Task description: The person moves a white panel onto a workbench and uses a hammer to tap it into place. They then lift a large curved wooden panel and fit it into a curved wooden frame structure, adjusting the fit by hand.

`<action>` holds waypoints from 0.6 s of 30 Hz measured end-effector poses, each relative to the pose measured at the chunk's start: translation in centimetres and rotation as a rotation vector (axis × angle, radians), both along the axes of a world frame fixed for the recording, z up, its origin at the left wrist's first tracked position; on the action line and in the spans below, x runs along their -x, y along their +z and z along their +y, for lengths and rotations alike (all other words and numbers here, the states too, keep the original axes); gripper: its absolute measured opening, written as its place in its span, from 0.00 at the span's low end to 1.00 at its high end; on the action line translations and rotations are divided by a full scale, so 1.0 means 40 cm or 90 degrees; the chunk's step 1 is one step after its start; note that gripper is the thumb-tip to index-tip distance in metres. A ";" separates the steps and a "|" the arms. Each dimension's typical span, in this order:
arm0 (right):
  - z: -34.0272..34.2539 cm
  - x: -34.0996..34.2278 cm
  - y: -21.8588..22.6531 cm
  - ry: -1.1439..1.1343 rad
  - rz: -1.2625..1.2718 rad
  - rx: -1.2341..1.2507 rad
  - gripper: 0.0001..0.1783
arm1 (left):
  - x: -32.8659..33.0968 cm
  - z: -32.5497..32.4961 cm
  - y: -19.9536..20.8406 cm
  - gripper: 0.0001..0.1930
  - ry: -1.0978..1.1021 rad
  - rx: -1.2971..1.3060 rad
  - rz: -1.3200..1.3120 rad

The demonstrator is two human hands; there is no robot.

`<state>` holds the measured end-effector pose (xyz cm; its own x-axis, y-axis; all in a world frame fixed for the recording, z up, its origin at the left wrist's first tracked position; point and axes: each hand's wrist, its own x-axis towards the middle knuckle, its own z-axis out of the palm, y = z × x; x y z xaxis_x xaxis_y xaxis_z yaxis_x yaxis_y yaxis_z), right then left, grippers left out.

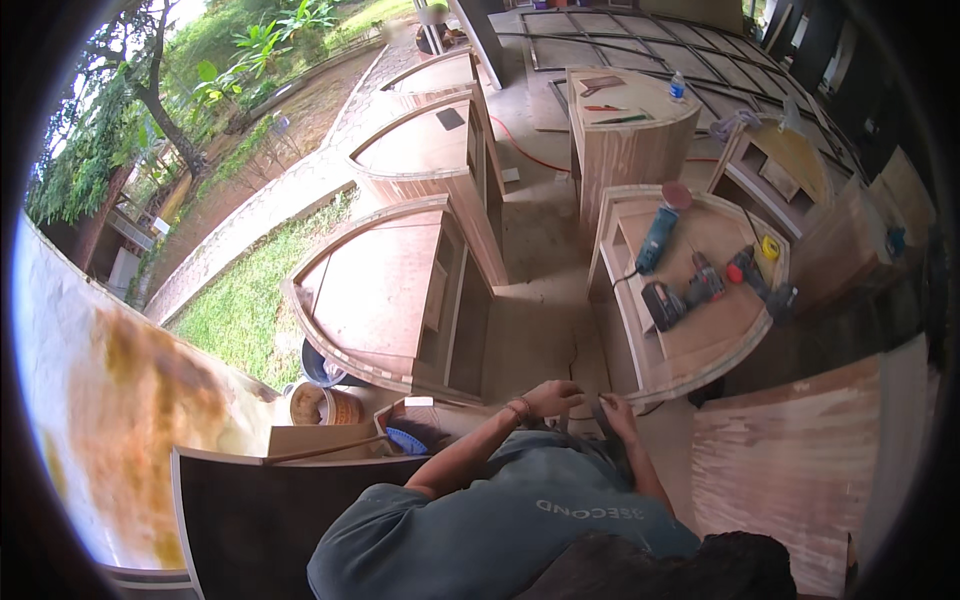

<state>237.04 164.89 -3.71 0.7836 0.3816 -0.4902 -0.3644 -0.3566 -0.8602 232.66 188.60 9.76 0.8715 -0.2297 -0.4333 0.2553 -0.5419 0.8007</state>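
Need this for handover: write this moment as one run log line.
left hand: near shirt, grip unclear; right hand: close by, grip unclear; grinder, drills: on cabinet

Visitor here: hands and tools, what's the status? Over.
Left hand and right hand close together, grip unclear. Curved cabinet just ahead of right hand. Teal power tool lying on top.

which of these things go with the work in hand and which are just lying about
Probably with the work, though what the left hand and right hand hold is unclear:
curved-edged wooden cabinet, nearest the right hand
teal disc grinder on it
two cordless drills on it

Probably just lying about:
plastic water bottle
tan bucket at left
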 end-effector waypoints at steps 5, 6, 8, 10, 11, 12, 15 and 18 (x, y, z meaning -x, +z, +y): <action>0.214 -0.374 0.303 -0.041 -0.074 -0.191 0.14 | -0.435 0.169 -0.025 0.21 0.117 0.038 -0.095; 0.246 -0.426 0.314 -0.044 -0.080 -0.189 0.14 | -0.520 0.212 -0.058 0.22 0.115 0.045 -0.126; 0.311 -0.537 0.360 -0.047 -0.099 -0.185 0.14 | -0.724 0.303 -0.084 0.23 0.113 0.060 -0.196; 0.354 -0.628 0.322 -0.086 -0.066 -0.134 0.14 | -0.938 0.378 -0.122 0.23 0.187 0.086 -0.156; 0.380 -0.697 0.290 -0.120 -0.095 -0.102 0.15 | -1.088 0.419 -0.111 0.23 0.212 0.099 -0.147; 0.395 -0.756 0.271 -0.144 -0.023 -0.067 0.15 | -1.213 0.453 -0.100 0.22 0.219 0.070 -0.184; 0.405 -0.865 0.251 -0.210 0.099 0.026 0.14 | -1.547 0.520 -0.102 0.21 0.226 0.007 -0.263; 0.457 -1.014 0.296 -0.266 0.041 0.002 0.13 | -1.861 0.609 -0.063 0.22 0.240 -0.145 -0.358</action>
